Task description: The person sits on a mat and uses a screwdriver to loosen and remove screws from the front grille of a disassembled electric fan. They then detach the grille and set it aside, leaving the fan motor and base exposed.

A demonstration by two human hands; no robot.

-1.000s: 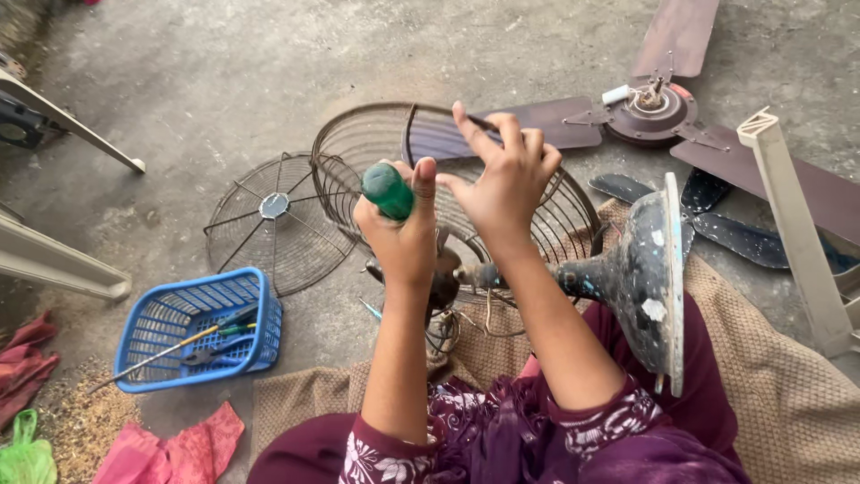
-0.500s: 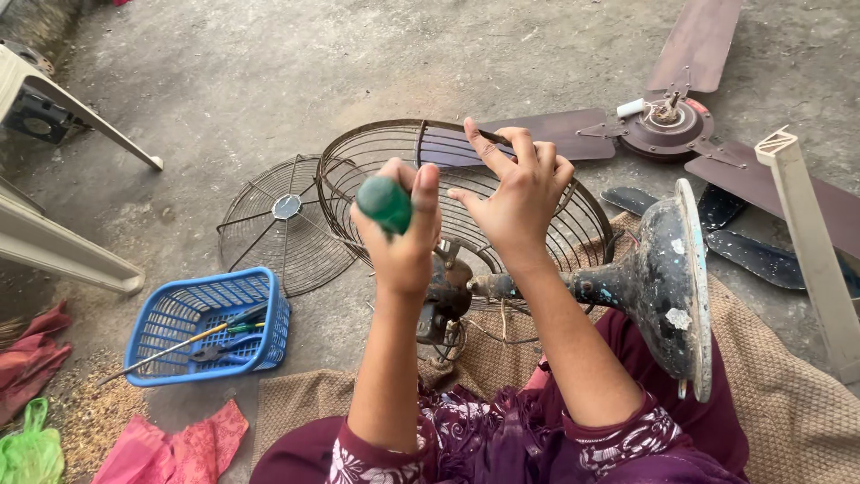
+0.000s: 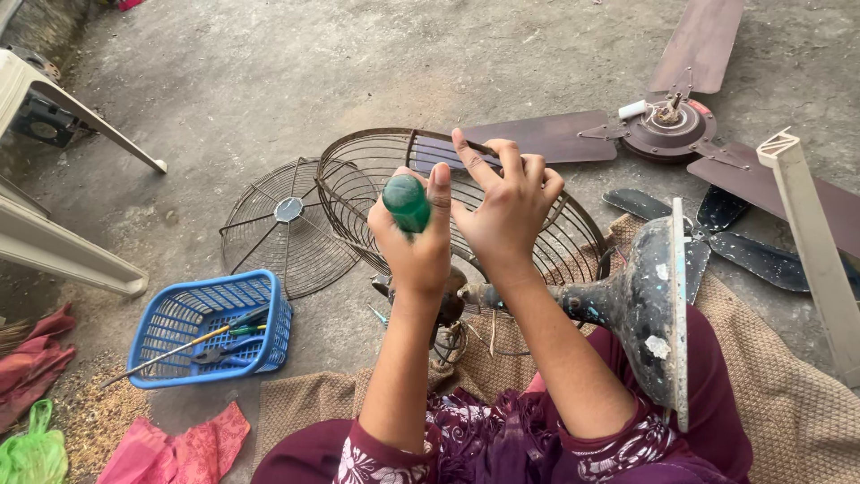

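Note:
My left hand (image 3: 414,242) is closed around a green-handled screwdriver (image 3: 406,203), held upright over the fan's motor (image 3: 448,300). My right hand (image 3: 506,202) is raised beside it with fingers spread, its fingertips near the rim of the rear wire guard (image 3: 358,179). The old table fan lies on its side across my lap, with its round dark base (image 3: 658,309) to the right. The screwdriver's shaft and tip are hidden behind my left hand.
A detached front wire guard (image 3: 282,229) lies on the concrete floor. A blue plastic basket (image 3: 206,327) with tools sits at left. A brown ceiling fan (image 3: 667,121) and dark fan blades (image 3: 735,237) lie at right. White chair legs (image 3: 63,242) stand at left. A woven mat (image 3: 797,412) lies under me.
Both hands stay raised over the fan; the right hand's fingers have shifted slightly at the guard rim. The view has drifted a little.

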